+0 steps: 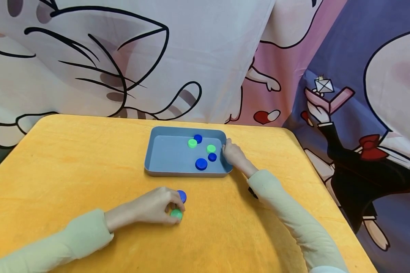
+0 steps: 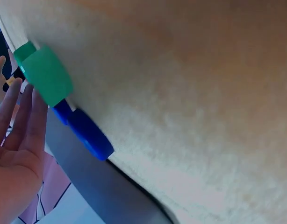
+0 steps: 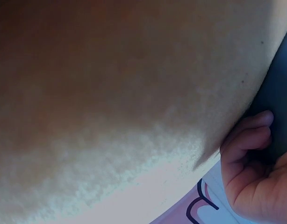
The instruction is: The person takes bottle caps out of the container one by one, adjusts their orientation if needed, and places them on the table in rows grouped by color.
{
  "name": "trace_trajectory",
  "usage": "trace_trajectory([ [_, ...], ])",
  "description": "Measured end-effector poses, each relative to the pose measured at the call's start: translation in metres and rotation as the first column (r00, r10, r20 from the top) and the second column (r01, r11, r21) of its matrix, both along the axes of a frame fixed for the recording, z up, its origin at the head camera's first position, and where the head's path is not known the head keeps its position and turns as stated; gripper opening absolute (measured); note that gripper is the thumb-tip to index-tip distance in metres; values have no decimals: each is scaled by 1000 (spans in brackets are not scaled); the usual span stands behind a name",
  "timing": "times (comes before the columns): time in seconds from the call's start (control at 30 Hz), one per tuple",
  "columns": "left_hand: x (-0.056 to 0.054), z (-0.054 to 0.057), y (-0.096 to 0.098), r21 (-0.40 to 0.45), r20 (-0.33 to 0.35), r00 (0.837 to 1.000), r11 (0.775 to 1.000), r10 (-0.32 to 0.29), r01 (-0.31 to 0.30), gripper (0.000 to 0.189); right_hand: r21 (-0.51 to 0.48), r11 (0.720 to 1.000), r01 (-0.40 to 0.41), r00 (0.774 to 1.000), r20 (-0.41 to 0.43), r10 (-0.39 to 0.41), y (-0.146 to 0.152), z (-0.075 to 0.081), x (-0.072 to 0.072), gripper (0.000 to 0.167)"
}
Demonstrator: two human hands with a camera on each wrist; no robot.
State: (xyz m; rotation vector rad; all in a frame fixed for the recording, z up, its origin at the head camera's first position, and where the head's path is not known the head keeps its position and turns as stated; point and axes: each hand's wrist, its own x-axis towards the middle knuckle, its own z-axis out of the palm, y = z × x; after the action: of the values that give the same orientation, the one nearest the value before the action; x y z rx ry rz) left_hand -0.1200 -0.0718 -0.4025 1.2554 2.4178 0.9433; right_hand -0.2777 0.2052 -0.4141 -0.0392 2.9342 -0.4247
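My left hand (image 1: 157, 204) reaches low over the table, its thumb and fingers about a green round cap (image 1: 176, 214). In the left wrist view the fingers (image 2: 26, 116) are nearly straight, tips beside the green cap (image 2: 49, 77), with a gap to the thumb. A blue round cap (image 1: 182, 196) lies just beyond, partly hidden by the hand. With curled fingers, my right hand (image 1: 235, 153) grips the right edge of a blue-grey tray (image 1: 167, 174). Inside the tray are green caps (image 1: 210, 149) and several blue caps (image 1: 201, 164), mostly towards its right half.
A yellow cloth-like surface covers the table (image 1: 89, 163). Behind it hangs a cartoon-printed curtain (image 1: 208, 57), meeting the table's far edge. Another printed cloth (image 1: 396, 132) hangs along the right side. The tray stands near the table's far middle.
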Motion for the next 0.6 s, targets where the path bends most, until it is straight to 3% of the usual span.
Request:
trace_trajectory([
  [0.3, -12, 15, 4, 66, -21, 999, 997, -42, 43, 14, -3, 1000, 5, 1000, 4, -5, 0, 0, 0, 35],
  [0.6, -31, 33, 10, 156, 95, 995, 986, 39, -54, 18, 0, 1000, 3, 1000, -11, -3, 0, -2, 0, 32],
])
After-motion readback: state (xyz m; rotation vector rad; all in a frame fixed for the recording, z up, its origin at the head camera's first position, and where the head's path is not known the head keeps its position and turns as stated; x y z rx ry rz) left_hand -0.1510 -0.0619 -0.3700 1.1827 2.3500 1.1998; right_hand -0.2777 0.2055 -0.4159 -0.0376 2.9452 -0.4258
